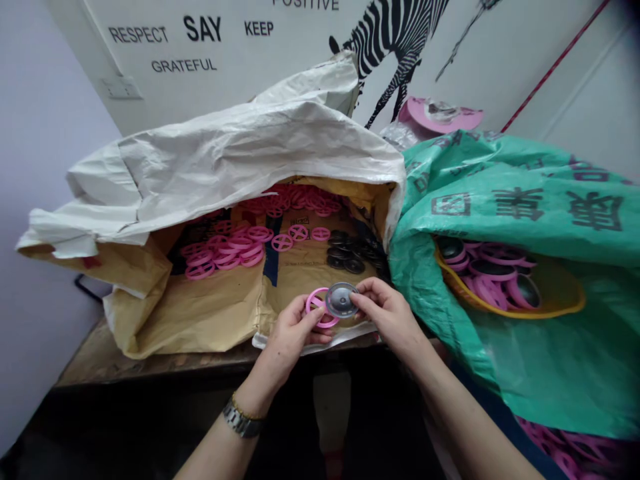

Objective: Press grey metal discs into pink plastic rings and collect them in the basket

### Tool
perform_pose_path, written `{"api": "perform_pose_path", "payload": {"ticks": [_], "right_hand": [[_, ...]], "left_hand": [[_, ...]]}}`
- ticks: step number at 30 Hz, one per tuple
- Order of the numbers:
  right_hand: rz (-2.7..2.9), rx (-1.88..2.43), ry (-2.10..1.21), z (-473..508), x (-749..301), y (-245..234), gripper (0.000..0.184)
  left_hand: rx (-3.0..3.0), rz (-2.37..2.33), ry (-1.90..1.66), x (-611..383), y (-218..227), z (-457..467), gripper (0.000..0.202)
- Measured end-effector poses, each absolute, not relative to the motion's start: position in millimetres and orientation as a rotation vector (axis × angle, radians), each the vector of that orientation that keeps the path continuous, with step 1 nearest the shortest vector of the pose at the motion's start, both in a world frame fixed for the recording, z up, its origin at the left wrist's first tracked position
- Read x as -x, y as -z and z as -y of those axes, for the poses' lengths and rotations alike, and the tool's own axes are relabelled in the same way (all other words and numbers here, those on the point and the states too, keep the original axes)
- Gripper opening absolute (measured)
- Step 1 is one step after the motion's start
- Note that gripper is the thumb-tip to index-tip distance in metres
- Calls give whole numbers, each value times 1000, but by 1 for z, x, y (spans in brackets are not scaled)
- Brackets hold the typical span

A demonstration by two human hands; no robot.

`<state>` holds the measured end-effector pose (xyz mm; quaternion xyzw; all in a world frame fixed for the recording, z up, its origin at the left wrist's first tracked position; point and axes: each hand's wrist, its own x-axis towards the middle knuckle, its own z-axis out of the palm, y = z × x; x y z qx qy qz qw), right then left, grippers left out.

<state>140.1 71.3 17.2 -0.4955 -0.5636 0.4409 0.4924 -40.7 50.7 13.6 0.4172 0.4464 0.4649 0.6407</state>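
My left hand (295, 325) grips a pink spoked plastic ring (313, 301) between thumb and fingers. A round dark grey disc (341, 301) with a small raised centre is pinched in my right hand (383, 308). The disc overlaps the right side of the ring in view; whether the two touch I cannot tell. Just beyond my hands, more black discs (354, 265) lie in a cluster on brown paper. Further left is a heap of pink rings (227, 248), with a few single rings (299, 232) beside it and another pile (310, 199) deeper inside the sack.
A large white paper sack (240, 150) lies open on a wooden table (100, 357). To the right, a green woven sack (530, 180) surrounds a yellow basin (565, 297) holding pink rings with dark discs. More pink pieces (570, 450) are at lower right. A wall stands behind.
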Motion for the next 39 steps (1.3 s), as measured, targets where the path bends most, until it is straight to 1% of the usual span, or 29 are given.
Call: {"api": "perform_pose_path", "payload": {"ticks": [2,8,10,12,13,16,20,25,28,32,37,39], "right_hand": [[1395,1228,-1073,-64,-139,-15,22],[1520,1292,-905,-53,-134,-9,17],[1500,1297,-859,-51,-135,-9,20],[1456,1263,-920,-49,-136,-10,28],[1444,1228,-995,-48,-137,-10,30],[1443,1137,-1195,-42,-140,-14,23],[1414,1133,-1193,-32,-141,-18,18],[1467,1134,-1061,-22,-138,-17,12],[1453,1141,-1026,-19,-136,-13,12],[1358,1149,-1119,-22,-134,-7,16],[1200,1116,-1226,-28,-135,-9,21],[1174,1099,-1268,-29,-136,-11,21]], "left_hand": [[-982,-1005,-1034,39,-15,-48,47],[-1057,-1030,-975,33,-15,-42,40],[-1070,-1018,-974,32,-15,-41,37],[-1093,-996,-975,32,-16,-39,34],[-1108,-986,-975,32,-17,-38,33],[-1170,-960,-959,31,-19,-34,29],[-1316,-954,-922,29,-23,-29,24],[-1471,-985,-975,24,-18,-22,28],[-1499,-1048,-1044,19,-11,-19,29],[-1496,-1090,-1052,15,-9,-21,30],[-1539,-1039,-912,17,-22,-23,25],[-1530,-1066,-877,19,-24,-22,38]]}}
